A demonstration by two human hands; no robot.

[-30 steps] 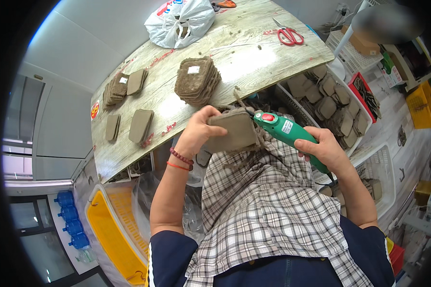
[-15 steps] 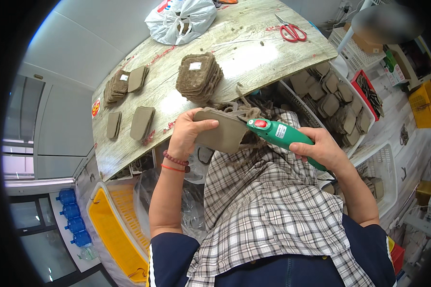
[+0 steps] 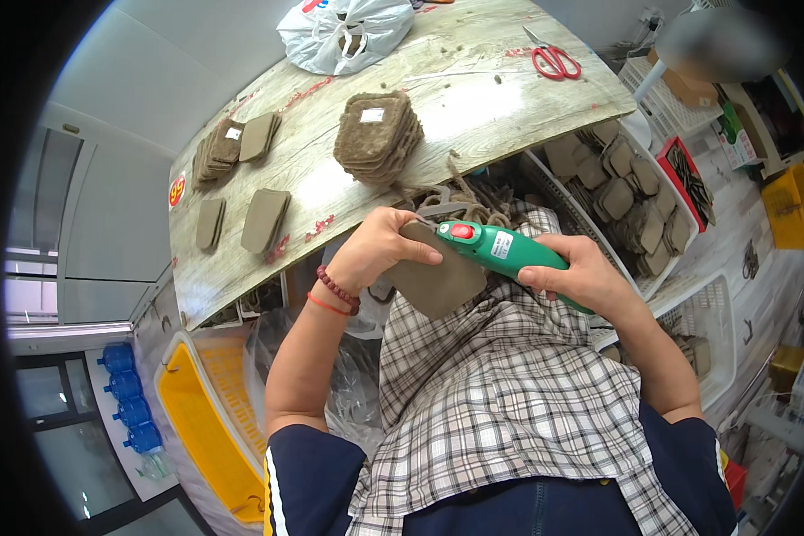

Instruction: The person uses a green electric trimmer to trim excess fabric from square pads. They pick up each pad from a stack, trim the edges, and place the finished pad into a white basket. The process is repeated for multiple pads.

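Observation:
A brown fabric pad (image 3: pixel 439 284) with rounded corners hangs over my lap, pinched at its upper left edge by my left hand (image 3: pixel 377 246). My right hand (image 3: pixel 582 272) is wrapped round green electric scissors (image 3: pixel 516 251) with a red button. Their head meets the pad's upper edge, close to my left thumb; the blade itself is mostly hidden. A grey-brown trimmed strip (image 3: pixel 442 209) curls away beyond the head, towards a heap of brown offcuts (image 3: pixel 500 198) below the table edge.
On the table (image 3: pixel 473 116) are a stack of fuzzy pads (image 3: pixel 380 134), smaller pad piles (image 3: pixel 265 221), red-handled scissors (image 3: pixel 556 62) and a white plastic bag (image 3: pixel 347 36). At right stands a basket of pads (image 3: pixel 616 179). A yellow crate (image 3: pixel 207 438) is at lower left.
The pad has turned in my left hand, its free end now lower and towards me. The green electric scissors have moved left along its edge, nearer my left thumb.

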